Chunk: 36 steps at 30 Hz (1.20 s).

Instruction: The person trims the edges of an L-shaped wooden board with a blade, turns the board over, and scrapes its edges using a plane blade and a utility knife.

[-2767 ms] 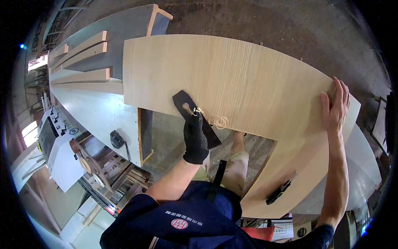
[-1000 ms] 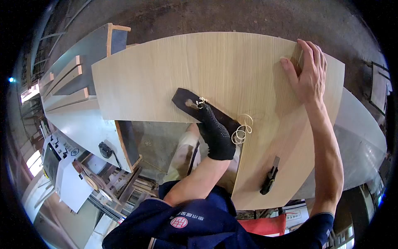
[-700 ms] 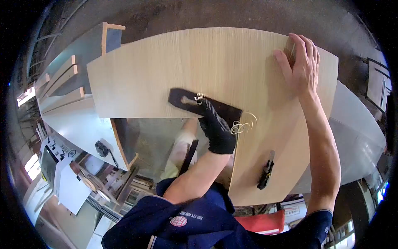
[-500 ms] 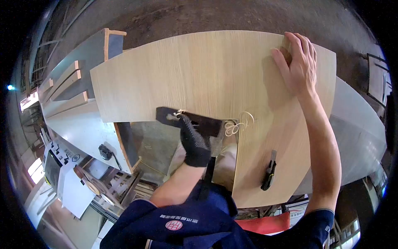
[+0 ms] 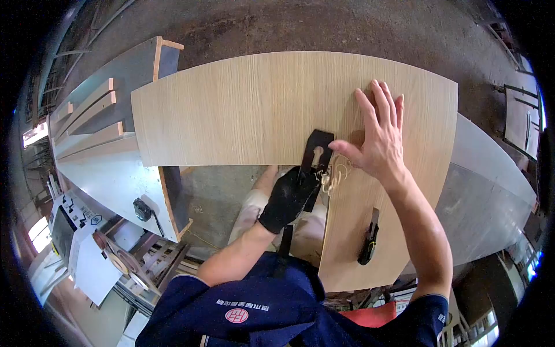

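My left hand point(image 5: 289, 199), in a black glove, is closed around a dark hand plane point(image 5: 319, 137) with a keyhole-shaped opening. The plane stands at a slant by the inner corner of an L-shaped wood-grain panel point(image 5: 219, 121), its far end over the panel. Thin pale curled shavings point(image 5: 332, 180) hang beside it at the panel's cut edge. Bare and spread, my right hand point(image 5: 378, 141) rests on the panel, its thumb close to the plane's far end; whether they touch I cannot tell. A black utility knife point(image 5: 368, 240) lies on the panel near my right forearm.
At left, a grey-white board structure point(image 5: 118, 168) with wooden strips carries a black tape measure point(image 5: 142, 209). A roll of edge tape point(image 5: 118, 257) sits lower left. Another grey sheet point(image 5: 491, 191) extends under the panel at right. Concrete floor point(image 5: 277, 26) lies beyond.
My left hand has moved right and turned the plane from nearly crosswise to pointing away from me. My right hand has slid left and nearer, from the panel's far edge toward the plane.
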Tool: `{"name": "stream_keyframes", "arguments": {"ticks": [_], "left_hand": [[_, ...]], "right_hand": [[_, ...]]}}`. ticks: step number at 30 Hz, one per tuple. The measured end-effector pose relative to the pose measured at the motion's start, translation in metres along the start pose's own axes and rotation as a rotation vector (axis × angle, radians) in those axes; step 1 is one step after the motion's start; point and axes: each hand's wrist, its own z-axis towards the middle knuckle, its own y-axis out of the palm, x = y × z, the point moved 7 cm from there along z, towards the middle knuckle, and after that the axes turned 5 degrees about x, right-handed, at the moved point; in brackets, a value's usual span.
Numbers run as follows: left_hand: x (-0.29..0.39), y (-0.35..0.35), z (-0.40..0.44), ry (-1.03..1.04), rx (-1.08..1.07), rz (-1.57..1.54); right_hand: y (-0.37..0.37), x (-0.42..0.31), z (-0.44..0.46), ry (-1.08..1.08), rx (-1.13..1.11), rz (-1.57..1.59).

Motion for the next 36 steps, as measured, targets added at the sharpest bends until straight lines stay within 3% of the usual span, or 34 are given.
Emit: {"name": "stream_keyframes", "arguments": {"ticks": [3,4,7,10,13,14,17,21,23,29,32,34,35,36], "left_hand": [[-0.020,0.009,-0.001,-0.115,-0.076,-0.202],[-0.016,0.010,0.003,-0.007,-0.088,-0.076],[-0.026,0.009,0.010,-0.129,-0.143,-0.124],[-0.005,-0.003,0.026,0.140,-0.097,0.281],[-0.025,-0.012,0.018,-0.237,-0.223,-0.045],[-0.012,-0.019,0.016,-0.110,-0.198,0.046],[-0.025,-0.022,0.008,-0.161,-0.177,-0.058],[-0.007,-0.011,0.015,-0.260,-0.261,0.036],[-0.008,-0.012,0.016,-0.271,-0.254,0.058],[-0.001,-0.004,0.020,-0.082,-0.193,0.244],[-0.031,0.010,0.017,-0.201,-0.230,0.182],[-0.036,0.061,0.000,0.036,-0.156,0.282],[-0.021,0.071,-0.008,0.058,-0.036,0.502],[-0.013,0.072,-0.001,0.071,-0.031,0.456]], "right_hand": [[0.005,-0.004,-0.003,0.048,-0.036,-0.008],[0.006,-0.003,-0.003,0.052,-0.041,-0.014],[0.005,0.000,-0.002,0.032,-0.067,-0.008],[0.002,0.003,-0.002,-0.004,-0.087,0.009],[0.002,0.005,-0.006,-0.036,-0.114,0.057],[0.002,0.006,-0.005,-0.046,-0.118,0.072],[0.001,0.001,-0.005,-0.117,-0.178,0.018],[0.008,-0.011,-0.012,-0.306,-0.270,0.031],[0.009,-0.013,-0.012,-0.288,-0.250,0.039],[0.007,-0.016,-0.008,-0.264,-0.179,0.100],[0.007,-0.013,-0.009,-0.257,-0.128,0.125],[0.009,-0.011,-0.017,-0.267,-0.106,0.152],[0.007,-0.011,-0.018,-0.271,-0.122,0.169],[0.007,-0.005,-0.012,-0.257,-0.095,0.144]]}}
